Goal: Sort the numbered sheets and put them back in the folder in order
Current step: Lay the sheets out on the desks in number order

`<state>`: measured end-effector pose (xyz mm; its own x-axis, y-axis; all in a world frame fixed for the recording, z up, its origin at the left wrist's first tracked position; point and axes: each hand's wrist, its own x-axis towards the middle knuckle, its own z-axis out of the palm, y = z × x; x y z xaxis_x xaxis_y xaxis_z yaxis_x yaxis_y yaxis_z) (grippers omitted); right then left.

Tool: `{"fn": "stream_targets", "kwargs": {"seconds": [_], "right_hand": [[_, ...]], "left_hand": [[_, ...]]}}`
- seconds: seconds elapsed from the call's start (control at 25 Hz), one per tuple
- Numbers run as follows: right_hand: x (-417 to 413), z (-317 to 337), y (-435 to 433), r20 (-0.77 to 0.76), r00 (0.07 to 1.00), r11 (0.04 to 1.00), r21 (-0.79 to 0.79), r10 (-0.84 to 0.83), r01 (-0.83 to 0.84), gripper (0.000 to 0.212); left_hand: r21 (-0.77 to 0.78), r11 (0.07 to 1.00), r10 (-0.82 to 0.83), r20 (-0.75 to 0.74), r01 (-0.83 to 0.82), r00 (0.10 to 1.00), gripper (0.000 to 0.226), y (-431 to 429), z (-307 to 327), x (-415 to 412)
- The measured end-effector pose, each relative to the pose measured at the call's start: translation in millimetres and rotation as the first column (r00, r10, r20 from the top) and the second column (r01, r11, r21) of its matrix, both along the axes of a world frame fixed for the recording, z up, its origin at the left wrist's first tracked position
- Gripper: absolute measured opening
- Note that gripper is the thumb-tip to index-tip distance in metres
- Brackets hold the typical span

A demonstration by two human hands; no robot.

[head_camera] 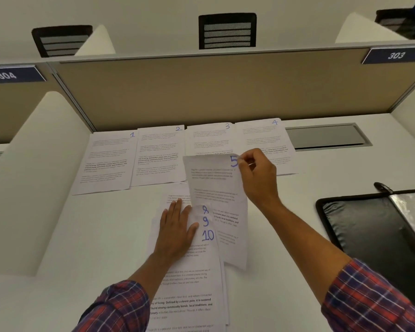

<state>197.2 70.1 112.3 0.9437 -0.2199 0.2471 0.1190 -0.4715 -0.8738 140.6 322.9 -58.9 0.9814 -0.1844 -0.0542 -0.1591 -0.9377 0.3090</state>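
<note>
Along the back of the desk, against the partition, sheet 1, sheet 2, sheet 3 and sheet 4 lie face up in a row, left to right, edges touching or slightly overlapping. The right hand pinches the top right corner of sheet 5 between thumb and fingertips, holding its upper end raised in front of sheets 3 and 4 while its lower end trails down by the stack. The left hand lies flat on that stack, fingers straight and together, thumb spread by the fanned corners marked 8, 9 and 10. The black folder lies open at the right of the desk, well apart from the sheets.
</note>
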Motion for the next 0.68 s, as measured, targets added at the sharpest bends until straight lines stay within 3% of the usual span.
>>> {"fn": "stream_targets", "kwargs": {"seconds": [0.36, 0.48, 0.56, 0.68], "right_hand": [[-32.1, 79.1, -31.5, 0.301, 0.953, 0.998, 0.055, -0.036, 0.02, 0.007], [-38.4, 98.8, -45.6, 0.304, 0.952, 0.994, 0.111, -0.027, -0.008, 0.005], [-41.5, 105.8, -56.3, 0.285, 0.958, 0.99, 0.142, -0.028, -0.014, 0.007], [-44.8, 113.4, -74.5, 0.255, 0.963, 0.965, 0.262, -0.083, 0.014, 0.008]], "left_hand": [[0.022, 1.0, 0.015, 0.028, -0.016, 0.999, 0.087, -5.8, 5.8, 2.6], [-0.26, 0.963, 0.09, 0.083, -0.066, 0.992, 0.08, -27.2, 38.0, 10.8], [-0.592, 0.8, 0.134, 0.013, -0.1, 0.991, 0.076, -53.0, 74.2, 18.4], [-0.896, 0.43, 0.086, -0.081, -0.111, 0.993, 0.058, -94.2, 132.7, 26.4]]}}
